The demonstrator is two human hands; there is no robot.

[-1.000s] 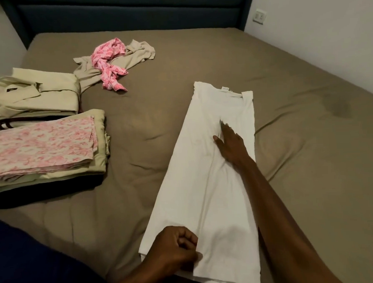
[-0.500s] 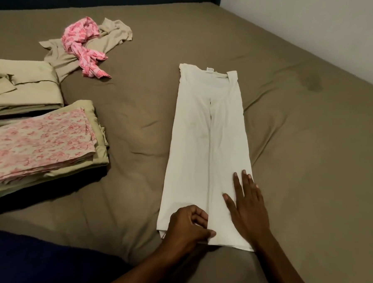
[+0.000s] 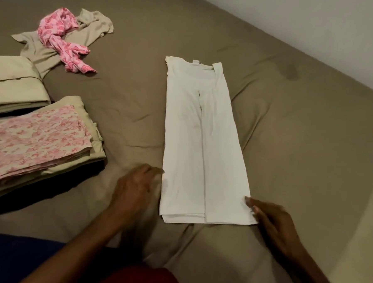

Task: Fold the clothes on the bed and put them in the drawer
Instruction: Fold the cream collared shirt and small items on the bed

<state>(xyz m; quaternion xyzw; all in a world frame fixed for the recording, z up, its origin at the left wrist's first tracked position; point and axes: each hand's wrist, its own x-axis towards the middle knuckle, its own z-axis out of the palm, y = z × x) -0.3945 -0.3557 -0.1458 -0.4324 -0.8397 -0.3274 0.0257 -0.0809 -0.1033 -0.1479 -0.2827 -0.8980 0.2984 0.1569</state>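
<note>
Both hands, left hand (image 3: 136,187) and right hand (image 3: 269,219), flank the white shirt's (image 3: 203,151) near hem, fingers relaxed, grasping nothing, positioned to lift it for the next fold.

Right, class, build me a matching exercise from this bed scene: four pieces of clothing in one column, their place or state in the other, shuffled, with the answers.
Things:
1. white shirt
2. pink scarf
3. flowered cloth
4. beige top

States:
A. crumpled, lying across another garment
B. folded into a long strip between the hands
C. folded, on top of a stack
D. unfolded, partly under something pink

Pairs: 1-B, 2-A, 3-C, 4-D
</note>
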